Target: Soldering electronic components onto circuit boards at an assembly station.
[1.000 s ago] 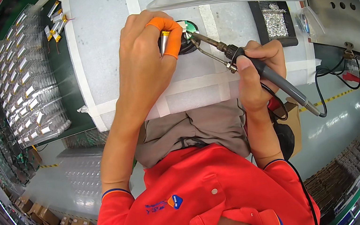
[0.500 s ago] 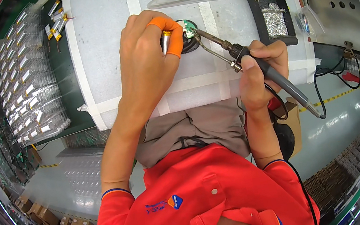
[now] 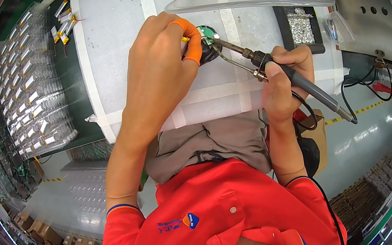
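green board (image 3: 207,33), clear trays (image 3: 56,107) of batteries (image 3: 34,98)

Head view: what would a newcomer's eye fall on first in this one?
Probably the bright red shirt filling the lower middle, then the grey-handled soldering iron in the right hand, its tip at a small green circuit board in the upper middle. Beside the board, orange finger covers stand out on the left hand. Stacked clear trays line the left.
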Demonstrator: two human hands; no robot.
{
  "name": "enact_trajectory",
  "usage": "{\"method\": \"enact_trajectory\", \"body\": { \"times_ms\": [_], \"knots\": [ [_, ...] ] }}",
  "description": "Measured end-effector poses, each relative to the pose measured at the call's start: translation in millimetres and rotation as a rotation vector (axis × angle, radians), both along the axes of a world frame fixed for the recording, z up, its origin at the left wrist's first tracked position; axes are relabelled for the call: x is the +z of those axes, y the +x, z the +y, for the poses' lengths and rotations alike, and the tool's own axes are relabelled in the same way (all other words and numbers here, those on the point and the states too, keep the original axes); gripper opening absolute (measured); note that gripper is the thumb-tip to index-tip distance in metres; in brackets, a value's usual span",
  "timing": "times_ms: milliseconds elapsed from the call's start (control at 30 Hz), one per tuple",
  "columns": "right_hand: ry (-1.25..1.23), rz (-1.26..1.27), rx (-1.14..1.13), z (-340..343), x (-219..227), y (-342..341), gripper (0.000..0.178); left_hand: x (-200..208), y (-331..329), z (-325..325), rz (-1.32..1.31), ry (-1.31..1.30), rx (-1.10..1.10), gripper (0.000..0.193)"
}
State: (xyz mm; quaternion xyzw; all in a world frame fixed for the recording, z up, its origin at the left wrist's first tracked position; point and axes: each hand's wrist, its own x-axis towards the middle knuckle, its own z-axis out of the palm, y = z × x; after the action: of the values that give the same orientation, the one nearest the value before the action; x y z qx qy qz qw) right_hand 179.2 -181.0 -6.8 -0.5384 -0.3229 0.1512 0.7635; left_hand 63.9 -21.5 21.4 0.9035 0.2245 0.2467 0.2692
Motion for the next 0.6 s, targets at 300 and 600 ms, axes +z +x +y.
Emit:
{"method": "enact_trajectory", "body": {
  "times_ms": [300, 600],
  "knots": [
    [-0.028, 0.034, 0.022, 3.9, -0.3, 1.7, 0.015, -2.7, -0.7, -1.8, -0.021, -0.002, 0.014, 0.013],
    [0.029, 0.029, -0.008, 2.9, -0.1, 1.3, 0.015, -4.9, -0.2, -1.6, -0.042, 0.009, 0.018, 0.012]
  ]
}}
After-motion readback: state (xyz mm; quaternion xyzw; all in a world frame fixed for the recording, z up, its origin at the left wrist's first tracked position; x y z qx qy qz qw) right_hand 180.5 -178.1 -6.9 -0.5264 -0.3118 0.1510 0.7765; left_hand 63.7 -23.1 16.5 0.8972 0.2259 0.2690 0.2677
